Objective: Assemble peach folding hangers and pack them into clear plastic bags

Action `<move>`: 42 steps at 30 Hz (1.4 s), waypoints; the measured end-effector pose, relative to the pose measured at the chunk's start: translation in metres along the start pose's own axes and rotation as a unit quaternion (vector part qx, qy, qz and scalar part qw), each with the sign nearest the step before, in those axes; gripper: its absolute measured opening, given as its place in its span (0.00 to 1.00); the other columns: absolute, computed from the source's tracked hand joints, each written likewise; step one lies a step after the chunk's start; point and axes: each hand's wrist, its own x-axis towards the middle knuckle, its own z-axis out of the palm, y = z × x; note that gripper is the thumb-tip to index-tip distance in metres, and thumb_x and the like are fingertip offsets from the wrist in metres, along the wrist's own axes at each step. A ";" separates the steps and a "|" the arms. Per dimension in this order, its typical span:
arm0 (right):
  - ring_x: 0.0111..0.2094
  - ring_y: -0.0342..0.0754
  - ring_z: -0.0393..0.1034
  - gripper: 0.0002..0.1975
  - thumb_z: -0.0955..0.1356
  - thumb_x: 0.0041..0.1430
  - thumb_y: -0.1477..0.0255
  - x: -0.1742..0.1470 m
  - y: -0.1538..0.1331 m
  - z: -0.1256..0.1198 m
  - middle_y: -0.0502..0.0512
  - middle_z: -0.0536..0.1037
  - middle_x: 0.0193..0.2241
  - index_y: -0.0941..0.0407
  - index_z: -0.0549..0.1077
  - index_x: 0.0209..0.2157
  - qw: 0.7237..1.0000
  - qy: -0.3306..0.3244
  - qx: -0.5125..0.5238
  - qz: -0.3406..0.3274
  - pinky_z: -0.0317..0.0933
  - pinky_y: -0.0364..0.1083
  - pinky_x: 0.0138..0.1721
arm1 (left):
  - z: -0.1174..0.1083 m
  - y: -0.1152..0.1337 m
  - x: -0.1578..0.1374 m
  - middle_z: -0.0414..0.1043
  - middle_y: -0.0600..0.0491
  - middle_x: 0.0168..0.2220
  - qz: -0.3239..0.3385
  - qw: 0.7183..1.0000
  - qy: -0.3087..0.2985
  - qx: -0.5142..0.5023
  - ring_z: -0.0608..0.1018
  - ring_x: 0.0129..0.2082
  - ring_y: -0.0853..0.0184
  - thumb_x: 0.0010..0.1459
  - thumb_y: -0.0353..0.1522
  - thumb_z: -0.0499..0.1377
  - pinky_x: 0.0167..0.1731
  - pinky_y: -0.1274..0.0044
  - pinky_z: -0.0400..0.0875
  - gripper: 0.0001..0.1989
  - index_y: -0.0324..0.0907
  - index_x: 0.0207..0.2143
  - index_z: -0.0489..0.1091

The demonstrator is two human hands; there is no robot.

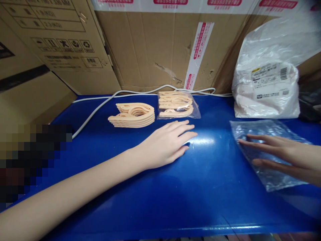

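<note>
My left hand (pixel 167 144) is open, palm down with the fingers spread, over the middle of the blue table (pixel 160 201). Just beyond it is a neat stack of beige plastic pieces that look like folding clothes hangers (pixel 134 115). Beside that stack, more such beige pieces lie inside a clear plastic packet (pixel 177 104), close to my left fingertips. On the right, my right hand (pixel 281 150) stretches its fingers apart over a flat clear plastic bag (pixel 276 180). Those fingers appear to touch the bag; nothing shows gripped in them.
A white plastic mailing bag (pixel 267 87) with printed labels stands at the back right. Cardboard boxes (pixel 155 47) wall off the rear and left sides. A white cable (pixel 95 117) runs along the back of the table. Something blurred out by pixels covers the left edge.
</note>
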 end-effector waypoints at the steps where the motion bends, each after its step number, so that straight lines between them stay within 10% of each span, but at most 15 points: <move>1: 0.44 0.66 0.76 0.25 0.67 0.51 0.47 0.003 -0.024 0.005 0.56 0.77 0.51 0.30 0.72 0.52 0.996 -0.064 -0.046 -0.049 0.75 0.62 0.34 | -0.003 0.003 -0.002 0.64 0.44 0.61 -0.002 1.000 -0.012 -0.008 0.62 0.64 0.57 0.67 0.33 0.52 0.62 0.64 0.60 0.17 0.37 0.56 0.66; 6: 0.57 0.65 0.66 0.29 0.56 0.68 0.55 0.027 -0.137 0.020 0.64 0.64 0.62 0.55 0.64 0.63 0.963 -0.181 -0.084 -0.179 0.70 0.62 0.49 | -0.019 0.014 -0.012 0.62 0.44 0.63 -0.065 0.997 -0.036 -0.017 0.64 0.63 0.58 0.69 0.40 0.48 0.61 0.65 0.60 0.22 0.36 0.59 0.64; 10: 0.56 0.55 0.69 0.25 0.57 0.70 0.62 0.049 -0.168 0.027 0.63 0.65 0.62 0.58 0.65 0.62 0.952 -0.196 -0.016 -0.234 0.68 0.53 0.53 | -0.023 0.013 -0.022 0.65 0.44 0.60 -0.129 0.990 -0.053 0.000 0.67 0.61 0.58 0.69 0.41 0.49 0.59 0.65 0.63 0.23 0.35 0.59 0.63; 17: 0.64 0.55 0.55 0.25 0.62 0.67 0.64 0.077 -0.126 0.040 0.62 0.57 0.66 0.55 0.62 0.63 0.954 -0.101 -0.014 -0.283 0.57 0.56 0.61 | -0.006 0.012 -0.034 0.61 0.42 0.63 -0.173 0.981 -0.077 0.041 0.66 0.61 0.56 0.68 0.46 0.48 0.60 0.63 0.62 0.29 0.35 0.62 0.60; 25: 0.69 0.62 0.37 0.35 0.60 0.66 0.53 0.071 -0.114 0.057 0.65 0.43 0.69 0.56 0.53 0.68 0.949 -0.155 -0.048 -0.268 0.45 0.66 0.63 | -0.005 0.015 -0.039 0.40 0.37 0.69 -0.207 0.970 -0.118 0.047 0.50 0.69 0.52 0.62 0.55 0.49 0.64 0.58 0.51 0.45 0.33 0.69 0.41; 36: 0.47 0.55 0.70 0.17 0.59 0.67 0.66 0.081 -0.080 0.026 0.62 0.72 0.48 0.56 0.69 0.52 0.978 -0.032 -0.059 -0.199 0.65 0.55 0.46 | -0.031 -0.007 -0.056 0.32 0.48 0.71 -0.222 0.956 -0.188 -0.039 0.45 0.70 0.57 0.61 0.58 0.46 0.67 0.63 0.49 0.48 0.40 0.70 0.29; 42: 0.27 0.50 0.68 0.16 0.60 0.65 0.57 0.080 -0.061 0.022 0.54 0.73 0.28 0.53 0.66 0.32 0.980 -0.147 -0.068 -0.112 0.59 0.49 0.28 | -0.028 -0.007 -0.061 0.33 0.53 0.71 -0.208 0.956 -0.202 -0.041 0.43 0.70 0.59 0.67 0.51 0.42 0.67 0.63 0.46 0.35 0.45 0.70 0.39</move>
